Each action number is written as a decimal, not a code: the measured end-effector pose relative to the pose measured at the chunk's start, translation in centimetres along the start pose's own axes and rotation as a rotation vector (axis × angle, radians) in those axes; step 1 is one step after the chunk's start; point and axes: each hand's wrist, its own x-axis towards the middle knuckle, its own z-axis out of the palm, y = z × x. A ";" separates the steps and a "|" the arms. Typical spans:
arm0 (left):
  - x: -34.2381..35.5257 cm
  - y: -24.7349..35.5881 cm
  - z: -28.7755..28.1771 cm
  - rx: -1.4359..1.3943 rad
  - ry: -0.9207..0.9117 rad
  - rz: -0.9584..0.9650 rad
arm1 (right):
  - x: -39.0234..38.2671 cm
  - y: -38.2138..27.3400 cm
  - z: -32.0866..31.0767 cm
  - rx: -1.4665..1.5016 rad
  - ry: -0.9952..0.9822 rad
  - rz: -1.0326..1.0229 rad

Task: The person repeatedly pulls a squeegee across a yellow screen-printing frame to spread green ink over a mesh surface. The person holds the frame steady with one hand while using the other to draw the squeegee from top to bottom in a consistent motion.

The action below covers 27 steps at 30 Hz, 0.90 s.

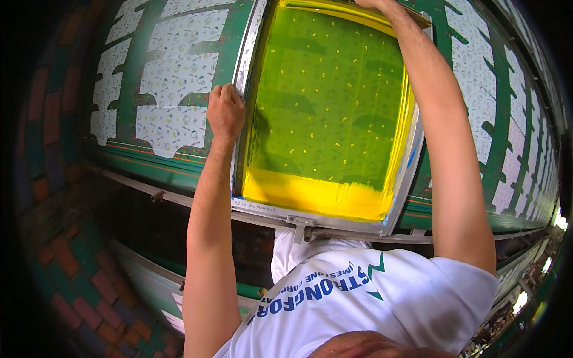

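Note:
A screen-printing frame (246,45) with silver metal rails lies flat in front of me. Its mesh (325,113) looks green-yellow, dotted with small yellow marks, and wet yellow ink (316,190) pools along the near end and right side. My left hand (226,113) is closed at the frame's left rail, fingers curled against it. Over the far right part of the frame reaches my right arm. My right hand (373,3) is at the top edge of the picture, by a yellow-smeared bar (346,13) across the far end; its fingers are cut off from view.
White cut pieces (179,65) with a small print lie on the long green table left of the frame. More such pieces (474,65) are spread to the right. A metal rail (170,186) with a bracket (301,225) runs along the near edge. Coloured paving (89,286) shows at lower left.

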 end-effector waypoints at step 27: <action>-0.4 -2.5 1.3 -0.130 -0.067 0.058 | -52.8 -24.9 -0.5 0.192 -0.032 0.091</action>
